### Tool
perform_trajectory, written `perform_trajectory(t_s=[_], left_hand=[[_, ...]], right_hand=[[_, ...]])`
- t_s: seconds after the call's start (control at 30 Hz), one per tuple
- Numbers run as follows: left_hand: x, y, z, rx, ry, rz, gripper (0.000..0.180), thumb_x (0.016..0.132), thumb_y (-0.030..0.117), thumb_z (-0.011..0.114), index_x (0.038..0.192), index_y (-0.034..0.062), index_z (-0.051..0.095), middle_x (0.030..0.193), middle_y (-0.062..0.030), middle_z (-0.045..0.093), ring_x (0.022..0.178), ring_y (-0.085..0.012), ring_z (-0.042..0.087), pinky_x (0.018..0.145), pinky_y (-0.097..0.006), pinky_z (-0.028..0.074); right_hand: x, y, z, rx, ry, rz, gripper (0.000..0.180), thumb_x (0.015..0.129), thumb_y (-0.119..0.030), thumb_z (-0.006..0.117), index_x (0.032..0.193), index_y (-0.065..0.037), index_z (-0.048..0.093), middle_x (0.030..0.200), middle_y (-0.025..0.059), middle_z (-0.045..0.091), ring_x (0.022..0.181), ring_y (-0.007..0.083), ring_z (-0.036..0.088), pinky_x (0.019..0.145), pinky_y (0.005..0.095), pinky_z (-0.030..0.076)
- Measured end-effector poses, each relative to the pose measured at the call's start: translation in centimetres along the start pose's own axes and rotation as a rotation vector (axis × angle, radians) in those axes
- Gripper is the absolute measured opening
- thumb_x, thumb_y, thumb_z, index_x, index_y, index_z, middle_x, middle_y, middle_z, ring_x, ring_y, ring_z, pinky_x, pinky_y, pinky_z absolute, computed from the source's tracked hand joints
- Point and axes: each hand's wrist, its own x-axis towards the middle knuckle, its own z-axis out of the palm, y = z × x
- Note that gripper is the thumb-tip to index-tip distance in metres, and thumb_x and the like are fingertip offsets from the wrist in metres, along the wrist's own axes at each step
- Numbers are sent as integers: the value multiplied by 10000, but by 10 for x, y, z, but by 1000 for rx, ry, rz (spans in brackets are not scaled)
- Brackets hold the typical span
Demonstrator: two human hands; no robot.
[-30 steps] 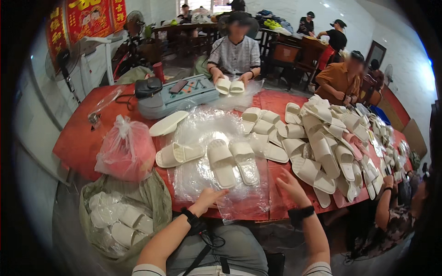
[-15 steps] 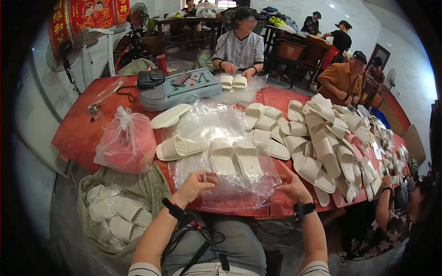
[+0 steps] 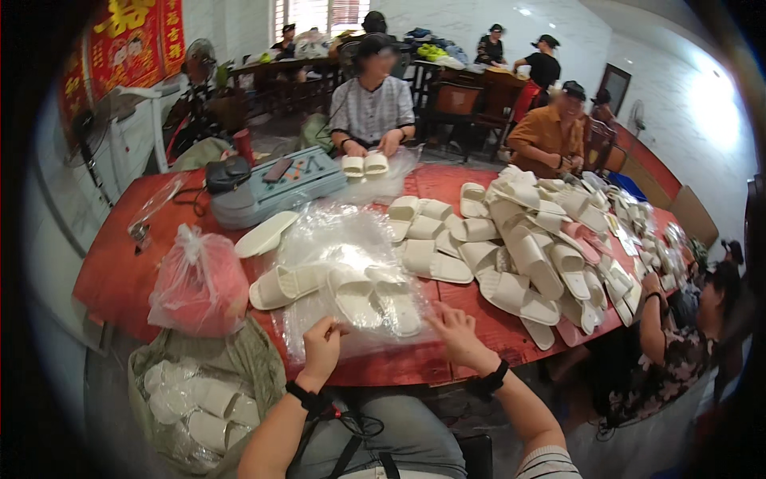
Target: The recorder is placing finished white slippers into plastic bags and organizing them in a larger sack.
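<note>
Cream slipper pair (image 3: 357, 297), open-toed, wide straps, soles down, heels toward me, shiny under a clear bag (image 3: 315, 313) on the red table (image 3: 152, 275). Pair sits just beyond and between my fingertips. My left hand (image 3: 323, 347): thumb and fingertips pinched on the bag's near edge. My right hand (image 3: 463, 339): fingers partly spread at its right edge; can't tell if gripping. Green sack (image 3: 267, 355) holds wrapped cream slippers; knotted translucent bag (image 3: 199, 283), something pinkish-red.
</note>
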Motion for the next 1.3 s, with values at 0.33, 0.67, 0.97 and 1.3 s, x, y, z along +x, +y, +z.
perform_trajectory(t_s=[0.33,0.67,0.97,1.3], left_hand=[[-14,83,16,185,-287,414,212,810,-88,647,1007,-15,674,952,-135,695,774,-203,680,710,-310,523],[-75,126,-101,417,-301,188,482,812,0,712,1281,21,607,1182,-178,658,923,-291,680,844,-376,529],[-178,78,-172,1162,-217,-390,909,830,446,735,1493,2,299,1478,-287,381,1305,-460,437,1053,-520,373],[-242,85,-154,867,-450,-304,622,798,47,679,1386,54,474,1080,-204,634,927,-412,598,782,-459,516]], right_hand=[[42,-41,11,13,122,-95,912,746,23,641,1540,-288,319,1593,67,318,1323,521,405,1011,673,400],[58,-31,-32,942,330,-40,638,698,205,587,1305,12,610,1260,106,653,1154,156,584,977,288,475],[100,-94,-73,934,462,-255,481,851,12,604,1331,41,577,1276,142,655,1203,215,591,1042,330,424],[116,-342,-29,797,276,-952,436,851,-38,599,1285,-49,634,1384,145,585,1254,323,576,1041,409,464]])
